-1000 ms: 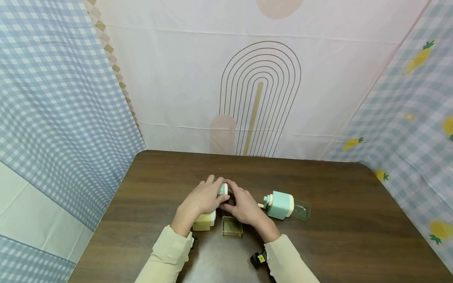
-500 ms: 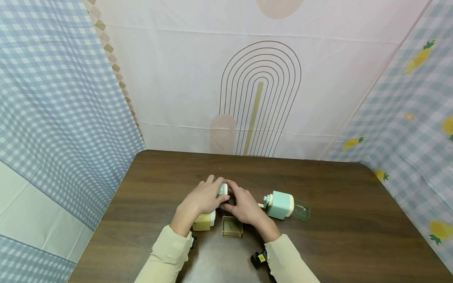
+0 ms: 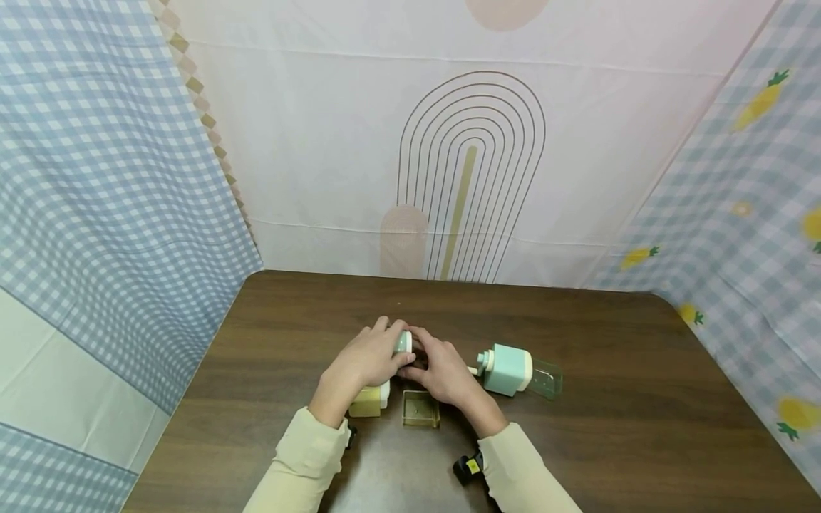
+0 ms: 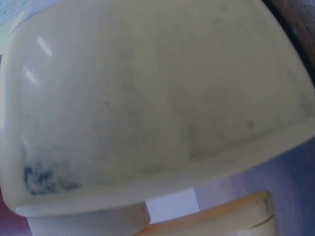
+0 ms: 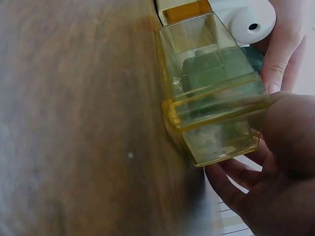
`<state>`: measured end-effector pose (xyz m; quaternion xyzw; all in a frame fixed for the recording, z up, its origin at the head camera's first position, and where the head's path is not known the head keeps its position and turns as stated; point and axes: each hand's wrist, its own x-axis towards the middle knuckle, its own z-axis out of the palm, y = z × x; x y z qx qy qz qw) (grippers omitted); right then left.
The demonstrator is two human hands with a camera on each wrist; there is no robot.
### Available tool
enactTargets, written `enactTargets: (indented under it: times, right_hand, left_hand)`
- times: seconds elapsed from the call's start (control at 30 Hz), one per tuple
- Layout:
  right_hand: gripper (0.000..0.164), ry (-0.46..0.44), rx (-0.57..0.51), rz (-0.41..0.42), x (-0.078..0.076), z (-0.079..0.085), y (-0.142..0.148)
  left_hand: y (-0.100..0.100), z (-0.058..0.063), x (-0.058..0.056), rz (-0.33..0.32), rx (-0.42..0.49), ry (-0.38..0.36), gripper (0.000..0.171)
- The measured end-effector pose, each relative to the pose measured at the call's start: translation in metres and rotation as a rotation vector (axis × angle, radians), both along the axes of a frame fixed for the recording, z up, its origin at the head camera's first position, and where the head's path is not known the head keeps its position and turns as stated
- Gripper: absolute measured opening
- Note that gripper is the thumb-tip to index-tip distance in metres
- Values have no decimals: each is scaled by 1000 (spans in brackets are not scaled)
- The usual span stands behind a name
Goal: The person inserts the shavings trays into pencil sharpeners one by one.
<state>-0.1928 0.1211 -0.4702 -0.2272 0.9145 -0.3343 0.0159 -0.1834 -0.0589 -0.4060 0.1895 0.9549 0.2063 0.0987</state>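
Observation:
My left hand [image 3: 365, 356] grips a pale green piece with a white rim [image 3: 403, 343], mostly covered by the fingers. Facing it, my right hand [image 3: 444, 370] curls its thumb and fingers round a clear container [image 5: 221, 145], seen in the right wrist view behind an amber see-through box [image 5: 216, 110]. Both thumbs come close together in the head view. That amber box stands on the table between the forearms. A yellow dispenser [image 3: 365, 403] with a white collar lies beside my left wrist, and its pale body fills most of the left wrist view.
To the right of my right hand, a turquoise pump dispenser [image 3: 509, 370] lies on its side, its clear bottom part [image 3: 546, 380] pointing right. The brown wooden table [image 3: 628, 427] ends at a white cloth backdrop [image 3: 321, 157], with checked cloths on both sides.

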Motion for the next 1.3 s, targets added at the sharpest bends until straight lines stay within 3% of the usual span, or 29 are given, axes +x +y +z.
enactTargets:
  times: [0.57, 0.9, 1.3]
  right_hand:
    - [74, -18, -9, 10, 0, 1, -1]
    - [74, -63, -21, 4, 0, 1, 0]
    - [75, -31, -5, 4, 0, 0, 0]
  left_hand:
    - [-3, -2, -2, -11, 10, 24, 46]
    - [-3, 0, -1, -6, 36, 3, 49]
    - [-5, 3, -1, 2, 52, -47, 48]
